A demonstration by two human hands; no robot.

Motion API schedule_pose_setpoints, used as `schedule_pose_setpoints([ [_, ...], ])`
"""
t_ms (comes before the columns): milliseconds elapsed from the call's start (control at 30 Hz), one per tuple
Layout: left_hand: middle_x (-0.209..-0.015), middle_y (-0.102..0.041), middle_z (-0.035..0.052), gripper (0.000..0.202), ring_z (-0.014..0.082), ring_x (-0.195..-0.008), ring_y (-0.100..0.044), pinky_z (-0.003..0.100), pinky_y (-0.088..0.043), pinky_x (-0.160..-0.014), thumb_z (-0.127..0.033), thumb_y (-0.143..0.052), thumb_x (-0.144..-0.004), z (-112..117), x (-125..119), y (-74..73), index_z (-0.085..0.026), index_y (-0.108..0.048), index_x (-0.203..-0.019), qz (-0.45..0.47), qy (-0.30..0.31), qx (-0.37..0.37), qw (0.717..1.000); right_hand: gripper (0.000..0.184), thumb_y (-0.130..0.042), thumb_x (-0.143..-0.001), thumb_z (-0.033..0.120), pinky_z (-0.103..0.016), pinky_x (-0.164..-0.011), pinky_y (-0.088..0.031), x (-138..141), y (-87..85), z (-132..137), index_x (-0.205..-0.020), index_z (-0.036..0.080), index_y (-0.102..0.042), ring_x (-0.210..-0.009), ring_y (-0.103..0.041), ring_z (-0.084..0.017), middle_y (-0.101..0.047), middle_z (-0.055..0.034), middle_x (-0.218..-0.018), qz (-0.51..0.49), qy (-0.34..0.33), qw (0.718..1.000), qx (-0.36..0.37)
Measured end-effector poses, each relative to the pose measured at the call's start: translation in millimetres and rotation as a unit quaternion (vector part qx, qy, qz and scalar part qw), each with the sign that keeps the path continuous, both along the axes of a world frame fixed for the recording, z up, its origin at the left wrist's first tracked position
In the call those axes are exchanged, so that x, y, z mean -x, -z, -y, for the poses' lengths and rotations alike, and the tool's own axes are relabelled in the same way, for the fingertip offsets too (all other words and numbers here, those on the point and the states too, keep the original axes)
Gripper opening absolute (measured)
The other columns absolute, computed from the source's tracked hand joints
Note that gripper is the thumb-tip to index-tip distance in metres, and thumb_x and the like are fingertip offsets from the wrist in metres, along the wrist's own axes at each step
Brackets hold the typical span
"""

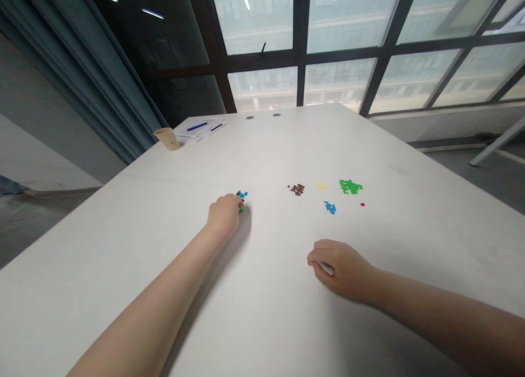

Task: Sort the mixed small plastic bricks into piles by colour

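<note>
My left hand reaches over a small mixed pile of flat coloured pieces, with blue, dark and green ones peeking out by its fingertips. Its fingers are curled down at the pile, and the hand hides what is between them. Nearer to me, my right hand is at the table's right-centre, thumb and forefinger tips pinched together; anything between them is too small to make out. Beyond it lie sorted groups: brown pieces, pale yellow pieces, green pieces, blue pieces and one red piece.
The white table stretches away to a window wall. At its far left edge stand a tan paper cup and sheets of paper with a blue pen on them. A tiny yellowish piece lies below the brown group.
</note>
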State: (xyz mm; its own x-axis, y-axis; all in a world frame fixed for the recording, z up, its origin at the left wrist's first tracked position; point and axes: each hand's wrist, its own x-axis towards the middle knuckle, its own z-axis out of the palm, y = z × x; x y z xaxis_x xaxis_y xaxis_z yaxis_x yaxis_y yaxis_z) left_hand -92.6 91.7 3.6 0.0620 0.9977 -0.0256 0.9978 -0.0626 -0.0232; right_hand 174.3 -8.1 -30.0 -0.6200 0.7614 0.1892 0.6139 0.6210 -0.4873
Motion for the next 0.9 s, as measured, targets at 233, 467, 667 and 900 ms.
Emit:
schedule_pose_setpoints([
  [233,-0.084,-0.064,0.0136,0.025,0.0251,-0.076,-0.059,0.030,-0.040,-0.062,-0.010,-0.040,-0.072,-9.1,6.4,14.3,-0.014,-0.063,-0.081,0.014,-0.006,-0.015,1.000,0.015,-0.044,-0.072,0.008,-0.023,-0.060,-0.032,-3.7,-0.1,-0.8,-0.069,0.018,-0.055,-0.064,-0.045,-0.012,-0.051,0.0001,-0.064,0.011,-0.025,1.000,0.003],
  [467,-0.082,-0.064,0.0082,0.021,0.0188,-0.075,-0.058,0.027,-0.041,-0.067,-0.022,-0.043,-0.077,-3.8,-12.6,2.2,-0.014,-0.060,-0.085,0.204,0.015,-0.015,0.979,0.015,-0.044,-0.073,0.010,-0.024,-0.061,-0.031,-5.9,1.8,-2.5,-0.070,0.019,-0.056,-0.066,-0.046,-0.012,-0.052,0.0001,-0.065,0.026,-0.029,0.999,-0.001],
  [667,-0.077,-0.063,0.0028,0.025,0.0098,-0.068,-0.056,0.024,-0.042,-0.070,-0.031,-0.061,-0.070,37.0,-68.4,12.8,-0.015,-0.061,-0.089,0.693,0.004,0.239,0.681,0.014,-0.046,-0.074,0.012,-0.024,-0.061,-0.030,-6.1,2.7,-2.6,-0.071,0.019,-0.057,-0.065,-0.045,-0.012,-0.052,0.0001,-0.064,0.031,-0.032,0.999,-0.009],
  [900,-0.074,-0.066,0.0036,0.020,0.0080,-0.064,-0.057,0.020,-0.040,-0.062,-0.024,-0.071,-0.064,50.1,-83.8,37.3,-0.012,-0.062,-0.077,0.746,0.021,0.330,0.578,0.013,-0.047,-0.074,0.013,-0.024,-0.063,-0.032,-6.1,1.5,-3.9,-0.071,0.019,-0.058,-0.067,-0.046,-0.012,-0.052,0.0001,-0.065,0.037,-0.055,0.998,-0.008],
])
